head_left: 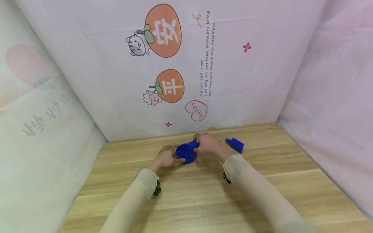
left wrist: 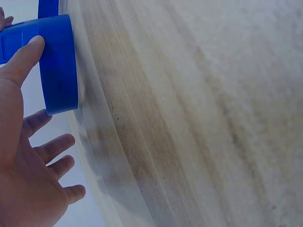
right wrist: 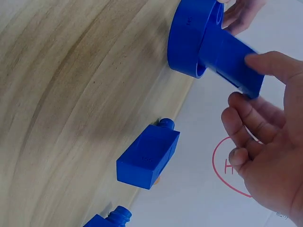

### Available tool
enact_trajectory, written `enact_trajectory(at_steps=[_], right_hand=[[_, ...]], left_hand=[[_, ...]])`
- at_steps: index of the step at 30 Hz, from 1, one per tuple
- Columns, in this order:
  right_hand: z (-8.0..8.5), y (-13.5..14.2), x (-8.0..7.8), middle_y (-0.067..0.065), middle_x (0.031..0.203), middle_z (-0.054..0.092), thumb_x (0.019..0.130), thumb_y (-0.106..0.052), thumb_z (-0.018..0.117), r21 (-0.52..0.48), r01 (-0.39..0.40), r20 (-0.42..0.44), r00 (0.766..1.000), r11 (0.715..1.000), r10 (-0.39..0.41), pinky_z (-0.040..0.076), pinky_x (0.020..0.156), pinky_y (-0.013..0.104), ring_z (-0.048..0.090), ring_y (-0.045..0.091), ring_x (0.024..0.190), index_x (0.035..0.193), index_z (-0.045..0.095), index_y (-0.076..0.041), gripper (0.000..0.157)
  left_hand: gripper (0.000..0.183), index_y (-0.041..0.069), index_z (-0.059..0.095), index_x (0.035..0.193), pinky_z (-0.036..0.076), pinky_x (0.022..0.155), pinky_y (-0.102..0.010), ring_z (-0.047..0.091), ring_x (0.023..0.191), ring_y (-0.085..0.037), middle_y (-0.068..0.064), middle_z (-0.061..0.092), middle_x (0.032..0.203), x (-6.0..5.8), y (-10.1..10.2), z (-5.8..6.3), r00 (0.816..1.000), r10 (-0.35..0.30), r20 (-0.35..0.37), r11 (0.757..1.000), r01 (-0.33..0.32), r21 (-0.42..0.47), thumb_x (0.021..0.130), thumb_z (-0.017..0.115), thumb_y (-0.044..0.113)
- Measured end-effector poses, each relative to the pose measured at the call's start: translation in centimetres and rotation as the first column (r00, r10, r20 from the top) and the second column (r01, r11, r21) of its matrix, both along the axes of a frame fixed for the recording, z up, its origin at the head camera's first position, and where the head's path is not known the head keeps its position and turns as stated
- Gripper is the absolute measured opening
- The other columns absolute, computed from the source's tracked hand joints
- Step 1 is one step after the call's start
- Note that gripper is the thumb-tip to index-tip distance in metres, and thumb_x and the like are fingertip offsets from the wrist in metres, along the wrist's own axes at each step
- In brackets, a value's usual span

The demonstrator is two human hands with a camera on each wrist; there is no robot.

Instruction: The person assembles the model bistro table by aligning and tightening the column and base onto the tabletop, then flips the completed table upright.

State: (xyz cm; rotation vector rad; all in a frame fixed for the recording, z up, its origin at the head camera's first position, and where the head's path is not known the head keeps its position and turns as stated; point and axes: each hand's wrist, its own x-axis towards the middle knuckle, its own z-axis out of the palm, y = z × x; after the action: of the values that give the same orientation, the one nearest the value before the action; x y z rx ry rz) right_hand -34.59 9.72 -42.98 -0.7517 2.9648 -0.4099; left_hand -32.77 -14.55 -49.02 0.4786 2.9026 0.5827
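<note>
A thick blue disc with several round holes in its top lies on the wooden table. My left hand pinches its left side, thumb on the rim and forefinger across from it; in the left wrist view the other fingers are spread off it. Between thumb and fingers my right hand holds a blue rectangular block. The block's lower end meets the disc's top at one hole, and it leans outward. How deep that end sits is hidden.
A blue block with a threaded neck lies right of the disc in the right wrist view. A second such block is partly cut off by the frame. Behind the wooden table stands a printed white cloth wall, with cloth sides left and right.
</note>
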Motion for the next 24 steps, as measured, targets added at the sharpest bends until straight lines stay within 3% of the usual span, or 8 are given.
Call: enact_trajectory(at_steps=[4,9,15,24], right_hand=[[0.13,0.15,0.19,0.003,0.095,0.069,0.084,-0.045,0.077,-0.008,0.016,0.019,1.000,1.000,-0.016,0.053,0.079,0.036,0.063,0.018,0.085,0.113,0.064,-0.011,0.046],[-0.16,0.25,0.50,0.008,0.116,0.070,0.087,-0.036,0.075,0.003,-0.070,0.018,0.997,0.998,0.070,0.055,0.091,0.041,0.066,0.022,0.103,0.129,0.061,-0.016,0.049],[-0.10,0.50,0.79,0.007,0.114,0.071,0.087,-0.039,0.077,-0.009,-0.128,-0.030,0.991,0.992,0.128,0.055,0.088,0.041,0.066,0.021,0.098,0.130,0.060,-0.018,0.050],[0.35,1.03,0.46,0.007,0.123,0.070,0.084,-0.018,0.075,0.001,-0.209,-0.038,0.977,0.978,0.209,0.055,0.094,0.042,0.068,0.023,0.106,0.130,0.065,-0.013,0.047]], left_hand=[[0.090,0.018,0.035,0.155,0.027,0.119,-0.059,0.027,0.149,-0.040,-0.018,0.036,0.159,-0.01,0.01,-0.07,1.000,0.010,0.001,1.000,-0.010,0.002,0.085,0.067,0.065],[0.088,0.018,0.037,0.154,0.026,0.119,-0.058,0.029,0.148,-0.041,-0.018,0.039,0.157,0.07,0.06,-0.26,1.000,0.003,-0.013,1.000,-0.003,-0.010,0.085,0.066,0.065],[0.087,0.018,0.037,0.154,0.024,0.120,-0.060,0.028,0.148,-0.043,-0.019,0.038,0.157,0.20,0.17,-0.15,1.000,0.001,-0.014,1.000,-0.001,-0.002,0.086,0.066,0.064],[0.087,0.018,0.037,0.154,0.025,0.119,-0.060,0.029,0.147,-0.044,-0.020,0.039,0.156,0.27,0.34,0.24,1.000,-0.002,-0.016,1.000,0.002,0.000,0.085,0.067,0.063]])
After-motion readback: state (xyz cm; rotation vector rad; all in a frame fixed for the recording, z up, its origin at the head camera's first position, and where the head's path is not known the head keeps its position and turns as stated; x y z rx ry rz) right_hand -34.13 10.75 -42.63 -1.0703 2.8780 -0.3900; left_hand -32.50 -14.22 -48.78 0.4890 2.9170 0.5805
